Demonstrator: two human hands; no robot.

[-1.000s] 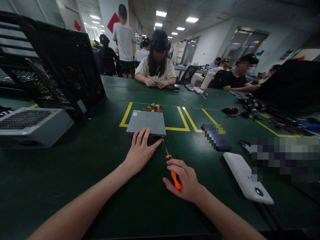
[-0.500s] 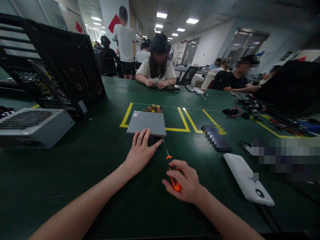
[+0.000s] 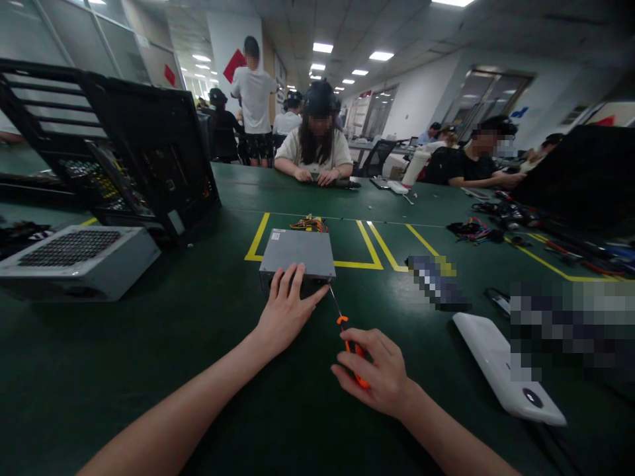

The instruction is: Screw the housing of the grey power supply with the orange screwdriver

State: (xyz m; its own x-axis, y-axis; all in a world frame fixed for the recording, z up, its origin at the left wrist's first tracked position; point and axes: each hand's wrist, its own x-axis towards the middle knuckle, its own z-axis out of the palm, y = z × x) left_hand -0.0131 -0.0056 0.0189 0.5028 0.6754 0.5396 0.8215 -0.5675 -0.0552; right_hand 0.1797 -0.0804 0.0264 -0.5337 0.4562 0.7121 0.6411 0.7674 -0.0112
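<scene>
A grey metal computer power supply (image 3: 298, 252) lies on the green table in front of me, its bundle of coloured cables (image 3: 309, 225) at the far side. My left hand (image 3: 284, 309) rests on its near edge, fingers spread over the top and thumb stretched to the near right corner. In my right hand (image 3: 373, 367) is an orange and black screwdriver (image 3: 359, 374), held by the handle with loosely curled fingers. The thin shaft points away from me, and its tip meets the power supply's near face low at the right corner, beside my left thumb. Whatever the tip touches is too small to make out.
Left stand a second power supply (image 3: 94, 261) and an open black computer case (image 3: 149, 158). Yellow tape (image 3: 364, 266) marks the table. A white device (image 3: 506, 367) with a cable lies right, near cables and tools (image 3: 575, 254). A person (image 3: 317, 142) sits opposite.
The view has shifted, so everything sits slightly lower and farther right. My right fingers have changed position a little on the screwdriver handle. My left hand stays on the power supply.
</scene>
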